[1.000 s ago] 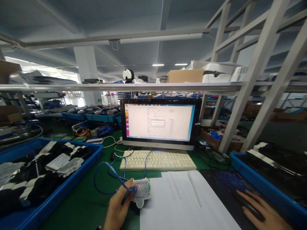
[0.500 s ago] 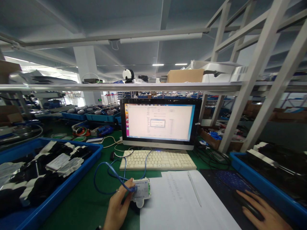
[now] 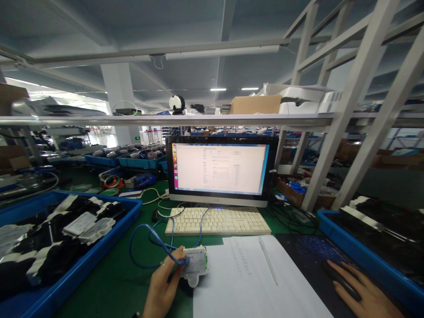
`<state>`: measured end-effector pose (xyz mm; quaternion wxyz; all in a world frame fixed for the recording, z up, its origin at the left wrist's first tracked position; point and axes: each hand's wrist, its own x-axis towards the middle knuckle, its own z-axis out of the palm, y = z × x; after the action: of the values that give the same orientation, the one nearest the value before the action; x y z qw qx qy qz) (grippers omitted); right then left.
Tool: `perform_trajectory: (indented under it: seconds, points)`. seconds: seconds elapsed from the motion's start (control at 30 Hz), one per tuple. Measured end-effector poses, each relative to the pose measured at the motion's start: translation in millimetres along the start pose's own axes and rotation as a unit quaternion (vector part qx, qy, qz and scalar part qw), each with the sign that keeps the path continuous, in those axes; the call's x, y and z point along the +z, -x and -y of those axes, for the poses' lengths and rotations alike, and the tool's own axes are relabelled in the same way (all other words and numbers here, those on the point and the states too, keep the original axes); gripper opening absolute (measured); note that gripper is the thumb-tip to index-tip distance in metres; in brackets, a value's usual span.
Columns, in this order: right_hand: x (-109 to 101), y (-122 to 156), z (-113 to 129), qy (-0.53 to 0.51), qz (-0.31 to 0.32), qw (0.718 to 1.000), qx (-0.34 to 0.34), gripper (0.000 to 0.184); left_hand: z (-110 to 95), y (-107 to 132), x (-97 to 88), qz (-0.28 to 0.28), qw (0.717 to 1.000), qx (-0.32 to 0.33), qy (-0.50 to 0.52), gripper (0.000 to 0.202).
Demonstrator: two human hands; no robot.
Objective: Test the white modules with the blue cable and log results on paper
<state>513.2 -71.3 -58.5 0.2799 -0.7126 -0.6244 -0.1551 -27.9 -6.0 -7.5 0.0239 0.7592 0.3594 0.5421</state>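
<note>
My left hand (image 3: 164, 285) grips a small white module (image 3: 196, 264) on the green bench, its fingers pinching the blue cable (image 3: 155, 240) plugged into the module's left side. My right hand (image 3: 359, 291) rests over a black mouse (image 3: 338, 279) on the dark mouse pad (image 3: 311, 254), fingers curled around it. A white sheet of paper (image 3: 245, 282) with a pen (image 3: 268, 260) on it lies between the two hands. Behind them stand a white keyboard (image 3: 217, 221) and a monitor (image 3: 220, 170) showing a white window.
A blue tray (image 3: 92, 254) of black-and-white parts fills the left side. Another blue tray (image 3: 364, 251) sits on the right. A white metal rack (image 3: 344, 132) with a shelf runs overhead. More trays and cables lie behind the monitor.
The small dialog box in the middle of the screen has gone. My right hand and the mouse have shifted very slightly. My left hand stays on the module.
</note>
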Motion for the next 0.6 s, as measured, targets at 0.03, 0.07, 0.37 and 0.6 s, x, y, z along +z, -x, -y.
perform_trajectory:
  seconds: [0.03,0.07,0.37,0.6]
  points:
    - [0.6,0.1,-0.7,-0.001,0.005,1.000,0.000,0.051,-0.2,0.0,0.1,-0.001,1.000,-0.002,0.000,0.023]
    - [1.2,0.1,-1.1,-0.002,0.004,1.000,0.002,0.051,-0.4,-0.1,0.2,-0.001,1.000,-0.003,0.001,0.023]
    - [1.4,-0.9,1.5,-0.007,0.003,1.000,0.021,0.047,0.4,-1.1,2.0,-0.003,1.000,-0.003,0.003,0.022]
    - [6.1,0.8,-4.6,-0.014,0.007,1.000,0.010,0.050,-0.4,-1.3,2.2,0.000,1.000,-0.004,0.005,0.023]
